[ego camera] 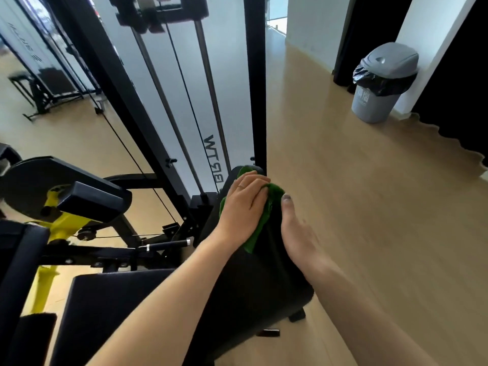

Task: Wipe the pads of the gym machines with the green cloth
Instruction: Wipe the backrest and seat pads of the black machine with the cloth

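step: wiping black pad (pixel 253 281) | green cloth (pixel 266 207) at 12 o'clock end of pad, under left hand (pixel 244 204), fingers flat pressing, not clenched | right hand (pixel 297 233) relaxed, resting on pad edge at 3 o'clock, grasping nothing | tip: keep palm flat, pull long overlapping strokes toward 6 o'clock, brace pad

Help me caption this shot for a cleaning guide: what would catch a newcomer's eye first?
First the green cloth, bright against the black pad at the centre, with the left hand pressing it down and the right hand resting along the pad beside it. Next comes the yellow part of the machine at the left. Last, the grey bin with a black bag stands on the wood floor at upper right.
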